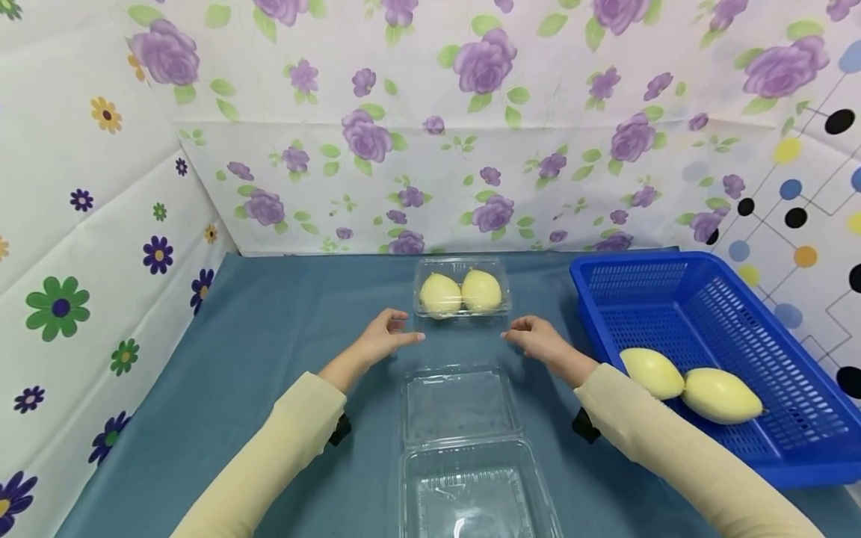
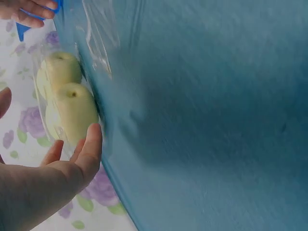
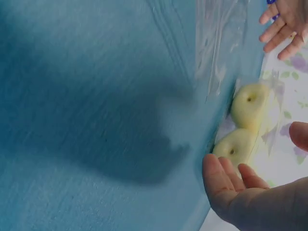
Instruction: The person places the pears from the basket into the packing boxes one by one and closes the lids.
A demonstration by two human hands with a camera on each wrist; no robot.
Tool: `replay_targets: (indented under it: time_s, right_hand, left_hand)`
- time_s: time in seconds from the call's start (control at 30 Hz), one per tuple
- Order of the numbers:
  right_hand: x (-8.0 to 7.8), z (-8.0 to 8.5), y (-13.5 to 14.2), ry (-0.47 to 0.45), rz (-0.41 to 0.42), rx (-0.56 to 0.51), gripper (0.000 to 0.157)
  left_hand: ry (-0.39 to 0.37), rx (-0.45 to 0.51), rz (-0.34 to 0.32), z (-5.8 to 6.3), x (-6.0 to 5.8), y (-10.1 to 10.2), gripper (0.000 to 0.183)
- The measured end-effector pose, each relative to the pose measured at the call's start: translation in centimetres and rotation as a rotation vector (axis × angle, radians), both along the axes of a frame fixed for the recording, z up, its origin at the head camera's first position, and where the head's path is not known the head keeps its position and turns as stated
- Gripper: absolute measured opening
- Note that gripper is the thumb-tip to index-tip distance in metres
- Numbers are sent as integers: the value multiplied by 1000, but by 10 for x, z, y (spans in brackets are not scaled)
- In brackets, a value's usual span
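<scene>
Both hands flank a closed clear box of two yellow fruits at the far middle of the blue cloth.

The closed box (image 1: 461,289) sits near the back wall, bare cloth (image 1: 282,329) to its left; the blue basket (image 1: 794,441) edge lies near its right. The left hand (image 1: 383,340) and right hand (image 1: 538,338) hover just in front of the box's near corners, fingers relaxed and spread, holding nothing, not touching it. An open empty clear box (image 1: 464,448) lies between the forearms, nearer the person. Two loose fruits (image 1: 693,382) rest in the basket.
</scene>
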State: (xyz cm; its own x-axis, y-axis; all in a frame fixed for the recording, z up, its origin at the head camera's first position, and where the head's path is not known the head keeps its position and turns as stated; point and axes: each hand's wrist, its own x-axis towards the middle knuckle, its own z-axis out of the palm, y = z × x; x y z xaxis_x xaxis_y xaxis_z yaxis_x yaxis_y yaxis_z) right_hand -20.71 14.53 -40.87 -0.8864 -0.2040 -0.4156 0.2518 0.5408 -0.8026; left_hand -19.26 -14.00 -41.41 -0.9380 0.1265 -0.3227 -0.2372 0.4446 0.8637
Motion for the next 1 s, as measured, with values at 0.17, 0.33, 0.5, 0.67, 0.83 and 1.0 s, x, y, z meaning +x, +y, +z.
replay_targets:
  time_s: [0.17, 0.33, 0.5, 0.67, 0.83, 1.0]
  right_hand:
    - [10, 2, -2, -14, 22, -6, 63]
    - [22, 3, -2, -28, 60, 21, 68]
    - [36, 1, -1, -24, 94, 78, 71]
    - [49, 4, 0, -6, 104, 118, 72]
    - [61, 6, 0, -9, 121, 141, 73]
    - [75, 6, 0, -12, 137, 149, 73]
  left_hand:
    - [28, 12, 13, 2, 11, 5, 71]
    - [49, 31, -4, 4, 25, 8, 75]
    - [39, 51, -49, 5, 40, 6, 81]
    - [43, 41, -81, 2, 52, 3, 83]
    - [33, 33, -88, 3, 68, 0, 92]
    - [-25, 38, -89, 8, 88, 2, 102]
